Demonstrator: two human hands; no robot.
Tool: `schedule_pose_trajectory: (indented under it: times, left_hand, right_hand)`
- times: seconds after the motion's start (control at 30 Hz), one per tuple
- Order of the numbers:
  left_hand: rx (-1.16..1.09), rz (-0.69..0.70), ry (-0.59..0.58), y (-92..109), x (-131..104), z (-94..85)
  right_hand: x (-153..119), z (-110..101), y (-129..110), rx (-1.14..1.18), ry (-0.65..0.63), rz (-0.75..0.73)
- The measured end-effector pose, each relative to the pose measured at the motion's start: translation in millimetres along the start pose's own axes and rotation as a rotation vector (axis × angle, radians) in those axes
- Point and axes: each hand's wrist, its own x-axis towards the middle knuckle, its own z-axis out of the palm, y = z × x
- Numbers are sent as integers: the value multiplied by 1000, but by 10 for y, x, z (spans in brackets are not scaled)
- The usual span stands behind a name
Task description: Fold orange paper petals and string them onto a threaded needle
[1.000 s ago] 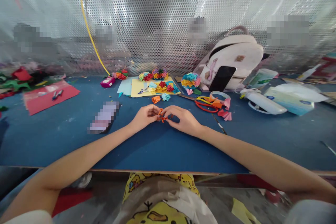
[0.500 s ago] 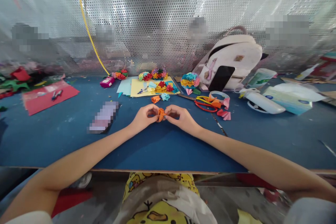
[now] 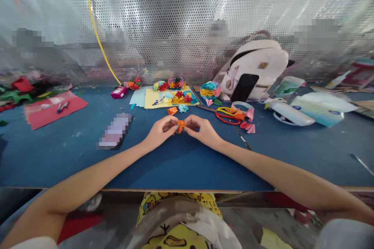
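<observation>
Between my two hands is a small folded orange paper flower, held just above the blue table. My left hand pinches its left side between thumb and fingers. From the right, my right hand pinches the other side the same way. Just beyond my fingers lie another orange paper flower and a light blue one. Behind those, yellow paper sheets carry several small coloured paper flowers. To the right of my right hand are red-handled scissors.
A white backpack leans against the perforated metal screen, a black phone propped on it. A glue gun and tissue pack sit at right. Another phone and red paper lie left. A multicoloured paper ball stands behind the scissors.
The orange paper flower has turned slightly between my fingertips and looks more crumpled outward. Both hands keep their pinch in nearly the same place.
</observation>
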Motion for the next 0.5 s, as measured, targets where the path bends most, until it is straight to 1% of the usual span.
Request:
schedule_pose_trajectory:
  times: [0.37, 0.5]
  left_hand:
    - [68, 16, 0, -4, 13, -13]
    - [112, 23, 21, -17, 15, -19]
  right_hand:
    - [-8, -1, -17, 22, 12, -31]
    - [-8, -6, -48, 21, 12, -50]
